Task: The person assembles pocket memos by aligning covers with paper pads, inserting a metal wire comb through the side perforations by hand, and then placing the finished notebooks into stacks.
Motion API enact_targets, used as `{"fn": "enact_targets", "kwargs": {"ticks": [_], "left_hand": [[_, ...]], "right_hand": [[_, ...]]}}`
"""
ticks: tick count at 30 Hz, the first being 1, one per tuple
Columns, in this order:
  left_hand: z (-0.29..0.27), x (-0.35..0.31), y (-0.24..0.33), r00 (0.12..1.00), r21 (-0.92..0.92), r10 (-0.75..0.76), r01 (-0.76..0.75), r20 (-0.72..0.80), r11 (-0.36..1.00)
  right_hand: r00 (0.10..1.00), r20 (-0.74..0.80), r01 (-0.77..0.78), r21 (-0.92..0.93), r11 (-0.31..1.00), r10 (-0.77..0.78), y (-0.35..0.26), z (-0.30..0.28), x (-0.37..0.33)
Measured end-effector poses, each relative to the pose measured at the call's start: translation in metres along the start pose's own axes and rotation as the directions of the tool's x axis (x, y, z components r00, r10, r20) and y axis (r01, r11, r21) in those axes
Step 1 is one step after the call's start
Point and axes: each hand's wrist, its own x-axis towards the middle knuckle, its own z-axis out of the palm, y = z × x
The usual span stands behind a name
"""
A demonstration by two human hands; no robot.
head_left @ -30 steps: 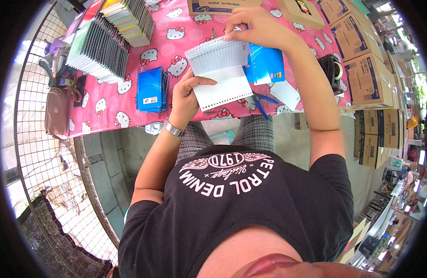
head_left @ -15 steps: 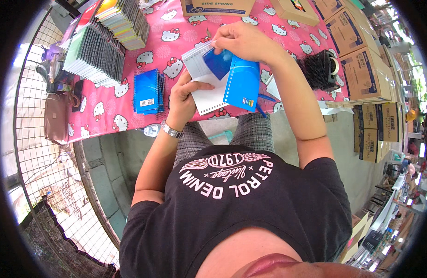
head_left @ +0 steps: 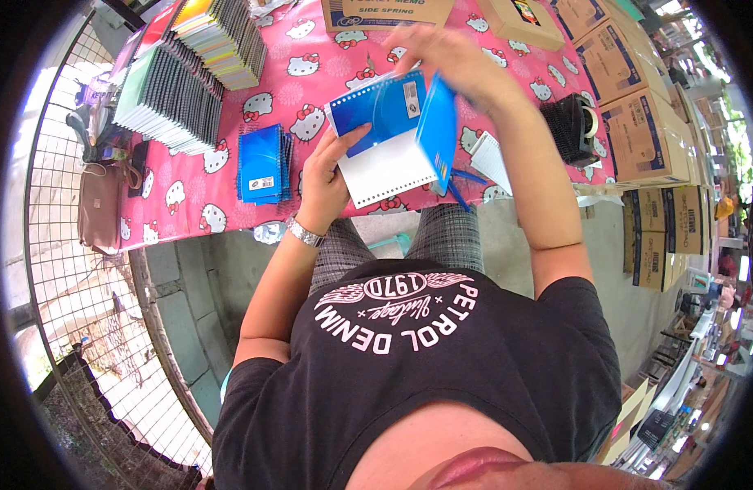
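My left hand [head_left: 326, 173] grips loose white sheets [head_left: 389, 173] with punched holes along their edge. Across them lies a blue back cover [head_left: 385, 114] with a small label, its upper edge also punched, and my left thumb presses on it. My right hand [head_left: 454, 69], smeared by motion, is just above and right of the sheets with its fingers pointing left. A second blue cover [head_left: 439, 131] hangs below its palm, tilted nearly edge-on and blurred; it appears held by the lower fingers, which are hidden. Left of my left hand sits a small stack of blue spiral notebooks [head_left: 262, 163].
Tall stacks of spiral notebooks [head_left: 168, 102] stand at the far left of the pink patterned tablecloth [head_left: 307, 65]. Right of my forearm are black spiral coils [head_left: 556, 126] beside a tape dispenser [head_left: 587, 122]. A small white pad [head_left: 492, 162] lies near it. Cartons [head_left: 638, 135] rise at the right.
My right hand has let go of the sheets' upper corner and moved slightly up and right, the second cover swinging edge-on. The labelled blue cover now lies face up over the sheets.
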Motion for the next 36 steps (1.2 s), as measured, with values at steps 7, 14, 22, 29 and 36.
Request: {"fn": "enact_targets", "kwargs": {"ticks": [7,14,22,29,36], "left_hand": [[0.007,0.0,-0.002,0.997,0.049,0.075,-0.074,-0.018,0.996],[0.003,-0.002,0.002,0.99,0.185,0.136,-0.138,0.019,0.973],[0.002,0.002,0.001,0.985,0.179,0.17,-0.162,-0.03,0.97],[0.002,-0.001,-0.009,0.989,0.1,0.149,-0.145,-0.027,0.984],[0.003,-0.001,-0.002,0.998,0.036,0.023,-0.02,-0.067,0.999]], "right_hand": [[0.997,0.015,0.073,-0.009,0.997,-0.073,0.036,-0.075,0.089],[0.721,0.68,-0.159,-0.025,0.987,0.134,0.025,0.004,0.111],[0.592,0.67,0.6,0.004,0.8,-0.448,0.046,0.069,0.073],[0.663,0.739,0.118,-0.266,0.957,0.123,0.02,0.038,0.041],[0.658,0.742,0.587,-0.4,0.704,-0.126,-0.049,-0.017,-0.014]]}}
